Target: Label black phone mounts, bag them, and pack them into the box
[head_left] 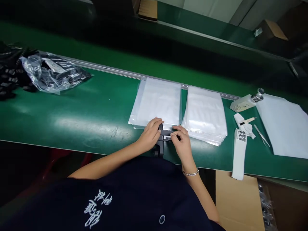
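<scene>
A black plastic part [161,146] with a cross-like shape lies at the table's front edge, close to my body. My left hand [151,134] is closed around its left side, fingers over the top. A small white label [166,138] with dark print shows on the part's right arm. At that arm's end, my right hand [181,141] is closed, thumb and forefinger pinching the part beside the label. The part's exact kind cannot be made out. Just beyond my hands lies a stack of clear plastic bags [160,99], with a second stack of bags [207,112] to its right.
On the right are a dispenser bottle [245,102], a craft knife [247,121], tweezers [261,135], a label strip [239,154] and white sheets [284,125]. A bag of black parts [57,72] lies at left. A cardboard box [238,199] stands below the table edge.
</scene>
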`<state>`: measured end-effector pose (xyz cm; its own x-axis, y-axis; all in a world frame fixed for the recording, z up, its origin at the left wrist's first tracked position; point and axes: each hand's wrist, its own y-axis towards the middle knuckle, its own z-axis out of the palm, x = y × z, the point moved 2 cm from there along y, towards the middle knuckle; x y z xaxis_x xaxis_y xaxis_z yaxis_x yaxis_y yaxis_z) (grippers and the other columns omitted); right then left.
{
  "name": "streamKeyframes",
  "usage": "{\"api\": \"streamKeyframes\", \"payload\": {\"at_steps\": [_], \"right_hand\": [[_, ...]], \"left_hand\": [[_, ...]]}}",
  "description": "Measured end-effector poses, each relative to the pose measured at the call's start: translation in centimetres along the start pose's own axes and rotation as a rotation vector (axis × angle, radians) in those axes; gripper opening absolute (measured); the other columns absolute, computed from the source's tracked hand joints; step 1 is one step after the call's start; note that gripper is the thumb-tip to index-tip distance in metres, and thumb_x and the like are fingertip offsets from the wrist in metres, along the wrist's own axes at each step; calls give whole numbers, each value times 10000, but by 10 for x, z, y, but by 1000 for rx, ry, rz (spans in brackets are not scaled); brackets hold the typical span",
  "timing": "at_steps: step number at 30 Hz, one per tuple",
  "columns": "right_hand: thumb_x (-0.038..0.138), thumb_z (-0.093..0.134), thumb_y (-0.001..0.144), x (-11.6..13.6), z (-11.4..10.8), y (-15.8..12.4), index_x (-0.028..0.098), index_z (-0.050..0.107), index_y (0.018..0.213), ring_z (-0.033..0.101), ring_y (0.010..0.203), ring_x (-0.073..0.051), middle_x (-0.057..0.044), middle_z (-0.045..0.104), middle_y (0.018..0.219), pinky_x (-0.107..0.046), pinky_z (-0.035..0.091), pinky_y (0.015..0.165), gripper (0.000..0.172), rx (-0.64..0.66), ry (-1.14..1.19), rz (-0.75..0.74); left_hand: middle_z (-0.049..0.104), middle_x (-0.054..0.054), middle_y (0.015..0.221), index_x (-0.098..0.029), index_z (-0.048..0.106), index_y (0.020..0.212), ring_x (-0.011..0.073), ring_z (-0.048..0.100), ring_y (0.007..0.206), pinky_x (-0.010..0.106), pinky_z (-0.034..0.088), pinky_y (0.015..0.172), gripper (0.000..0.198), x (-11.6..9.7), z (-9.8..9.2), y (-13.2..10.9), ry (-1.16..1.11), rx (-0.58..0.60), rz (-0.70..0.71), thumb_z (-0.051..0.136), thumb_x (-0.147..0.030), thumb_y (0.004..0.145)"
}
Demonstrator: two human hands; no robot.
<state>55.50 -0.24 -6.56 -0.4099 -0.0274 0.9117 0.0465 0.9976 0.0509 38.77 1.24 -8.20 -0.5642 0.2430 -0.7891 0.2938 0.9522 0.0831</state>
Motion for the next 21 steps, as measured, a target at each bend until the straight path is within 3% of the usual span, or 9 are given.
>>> {"api": "streamKeyframes", "payload": {"at_steps": [10, 21], "right_hand": [[344, 573, 818, 7, 1, 1, 226, 575, 629, 536, 1108, -294, -86, 669, 1055, -499, 336, 998, 223, 37, -130, 30], [340, 569, 819, 12, 2, 2, 226, 568, 634, 544, 1099, -300, -86, 661, 1054, -514, 346, 992, 217, 57, -158, 41]], "left_hand": [[429, 136, 1438, -159, 458, 1321, 289, 281, 1440, 508, 271, 1194, 405, -3, -4, 0, -15, -7, 8, 339, -168, 933], [436, 137, 1441, -163, 451, 1320, 285, 300, 1434, 510, 315, 1180, 396, -3, -3, 0, 37, -6, 22, 337, -166, 940]]}}
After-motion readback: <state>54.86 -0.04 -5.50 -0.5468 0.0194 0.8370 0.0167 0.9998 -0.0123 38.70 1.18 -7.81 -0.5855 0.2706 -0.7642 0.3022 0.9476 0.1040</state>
